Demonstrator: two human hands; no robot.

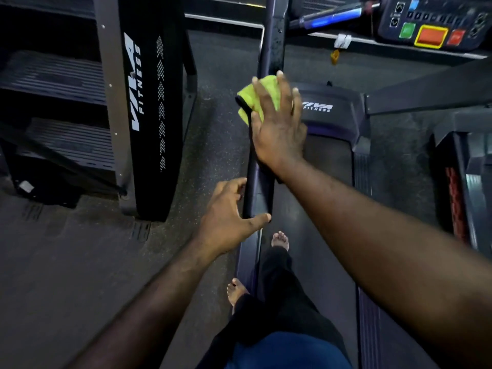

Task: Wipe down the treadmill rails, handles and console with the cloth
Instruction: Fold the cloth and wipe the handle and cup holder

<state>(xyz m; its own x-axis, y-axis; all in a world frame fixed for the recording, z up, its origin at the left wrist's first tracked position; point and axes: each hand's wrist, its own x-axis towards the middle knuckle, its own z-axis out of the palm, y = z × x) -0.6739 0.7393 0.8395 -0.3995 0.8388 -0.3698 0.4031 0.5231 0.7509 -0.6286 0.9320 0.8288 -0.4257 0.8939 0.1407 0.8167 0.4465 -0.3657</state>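
Observation:
The treadmill's dark left handrail (259, 193) runs up the middle of the head view toward an upright post (274, 43). My right hand (277, 126) lies flat with spread fingers on a yellow-green cloth (251, 99), pressing it onto the rail's upper part. My left hand (231, 209) sits at the rail's near end, thumb under the tip and fingers curled round its left side. The console (431, 22), with green, orange and red buttons, is at the top right. A front handle (327, 16) glints blue beside it.
A black stair-climber machine (149, 107) marked VIVA FITNESS stands close on the left, its steps (53, 75) beyond. The treadmill belt (319, 209) and motor cover (327, 107) lie below my arms. Bare feet (279, 239) stand on the belt's left edge. Another machine (463, 187) borders the right.

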